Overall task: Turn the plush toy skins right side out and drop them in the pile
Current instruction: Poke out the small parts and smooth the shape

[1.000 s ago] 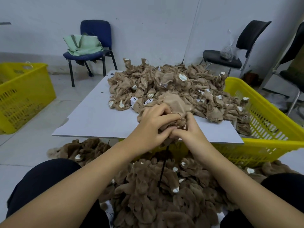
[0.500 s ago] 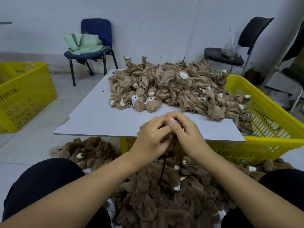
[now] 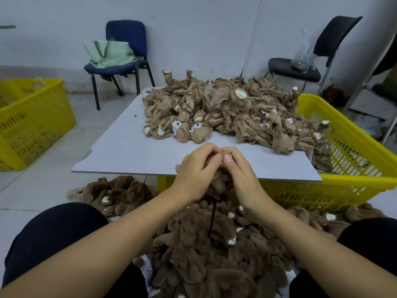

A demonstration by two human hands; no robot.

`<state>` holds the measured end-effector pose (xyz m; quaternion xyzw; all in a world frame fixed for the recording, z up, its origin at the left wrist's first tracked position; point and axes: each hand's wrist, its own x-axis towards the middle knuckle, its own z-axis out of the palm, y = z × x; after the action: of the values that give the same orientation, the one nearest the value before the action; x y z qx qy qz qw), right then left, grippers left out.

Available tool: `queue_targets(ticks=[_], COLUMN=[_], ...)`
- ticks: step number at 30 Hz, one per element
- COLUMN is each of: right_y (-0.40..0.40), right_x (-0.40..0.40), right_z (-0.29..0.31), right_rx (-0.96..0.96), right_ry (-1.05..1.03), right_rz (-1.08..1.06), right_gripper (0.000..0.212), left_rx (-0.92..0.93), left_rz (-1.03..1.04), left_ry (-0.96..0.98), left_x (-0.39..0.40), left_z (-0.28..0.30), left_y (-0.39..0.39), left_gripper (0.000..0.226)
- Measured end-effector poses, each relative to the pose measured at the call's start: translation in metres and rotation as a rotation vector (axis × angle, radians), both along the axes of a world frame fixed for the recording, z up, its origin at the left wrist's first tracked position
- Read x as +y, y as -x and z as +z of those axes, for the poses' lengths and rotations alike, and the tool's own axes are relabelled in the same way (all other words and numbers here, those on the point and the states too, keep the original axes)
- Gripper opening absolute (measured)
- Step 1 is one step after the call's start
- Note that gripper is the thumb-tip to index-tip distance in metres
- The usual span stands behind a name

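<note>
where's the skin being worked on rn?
In the head view, centre frame: the skin is gripped between the left hand and right hand, over the near edge of the white board, above the furry pile.

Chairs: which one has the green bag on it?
The blue chair at back left; the green bag lies on its seat. The black chair holds a clear plastic bag.

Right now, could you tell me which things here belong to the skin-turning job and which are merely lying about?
Job: left hand, right hand, held skin, unturned heap, board, turned pile.
Lying about: blue chair, green bag, black chair, left basket.
</note>
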<state>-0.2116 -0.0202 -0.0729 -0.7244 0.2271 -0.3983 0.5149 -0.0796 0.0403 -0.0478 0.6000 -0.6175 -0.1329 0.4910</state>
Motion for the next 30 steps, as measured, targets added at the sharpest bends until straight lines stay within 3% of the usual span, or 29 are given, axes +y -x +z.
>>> queue_targets(ticks=[6, 11, 15, 20, 25, 30], right_y=[0.002, 0.006, 0.013, 0.014, 0.008, 0.012], right_x=[0.006, 0.0, -0.011, -0.017, -0.009, -0.003], right_z=[-0.014, -0.013, 0.006, 0.015, 0.004, -0.008], right_rx=[0.018, 0.064, -0.028, 0.009, -0.01, -0.083], right_ry=[0.04, -0.008, -0.079, 0.062, 0.096, 0.015], right_rz=[0.033, 0.05, 0.063, 0.007, -0.017, -0.126], right_gripper=[0.014, 0.032, 0.058, 0.015, 0.02, 0.028], left_rx=[-0.156, -0.299, -0.119, 0.022, -0.164, -0.058], left_rz=[0.102, 0.078, -0.011, -0.016, 0.13, 0.196], left_ry=[-0.032, -0.022, -0.033, -0.085, -0.091, -0.029], left_x=[-0.008, -0.011, -0.009, -0.015, -0.026, -0.026], left_z=[0.0, -0.004, 0.009, 0.02, 0.0, -0.012], left_y=[0.008, 0.01, 0.006, 0.005, 0.016, 0.025], left_gripper=[0.031, 0.015, 0.016, 0.027, 0.014, 0.012])
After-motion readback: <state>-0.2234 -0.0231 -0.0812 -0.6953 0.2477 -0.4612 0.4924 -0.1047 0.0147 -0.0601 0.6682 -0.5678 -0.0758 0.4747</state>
